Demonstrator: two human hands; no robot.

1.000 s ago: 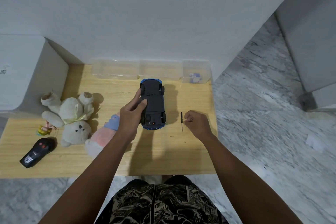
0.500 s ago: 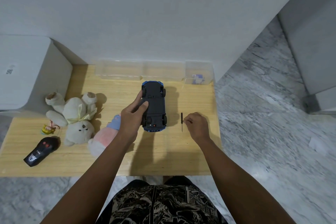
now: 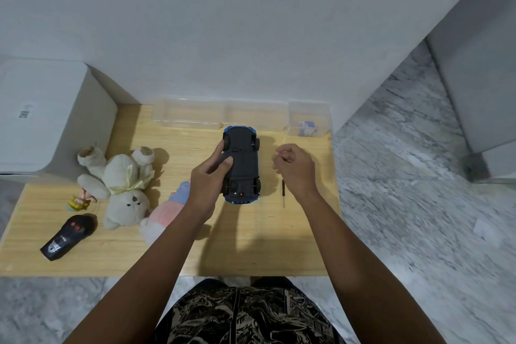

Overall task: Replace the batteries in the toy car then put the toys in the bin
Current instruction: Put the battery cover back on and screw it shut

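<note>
The blue toy car (image 3: 242,167) lies upside down on the wooden table (image 3: 251,248), its black underside facing up. My left hand (image 3: 208,183) grips the car's left side, thumb on the underside. Just right of the car, my right hand (image 3: 294,167) hovers with its fingers curled, and I see nothing in it. A thin black screwdriver (image 3: 283,195) lies on the table beneath that wrist. A small clear box (image 3: 307,123) at the back right holds blue-and-white items.
Clear plastic bins (image 3: 192,117) line the wall behind the car. A white teddy bear (image 3: 125,184), a pink plush (image 3: 163,213), a small doll (image 3: 79,201) and a black remote control (image 3: 67,237) lie to the left. A white box (image 3: 42,117) stands far left. The table's right edge drops to a marble floor.
My right hand has let go of the screwdriver, which now lies on the table, and has lifted up toward the car. My left hand stays on the car.
</note>
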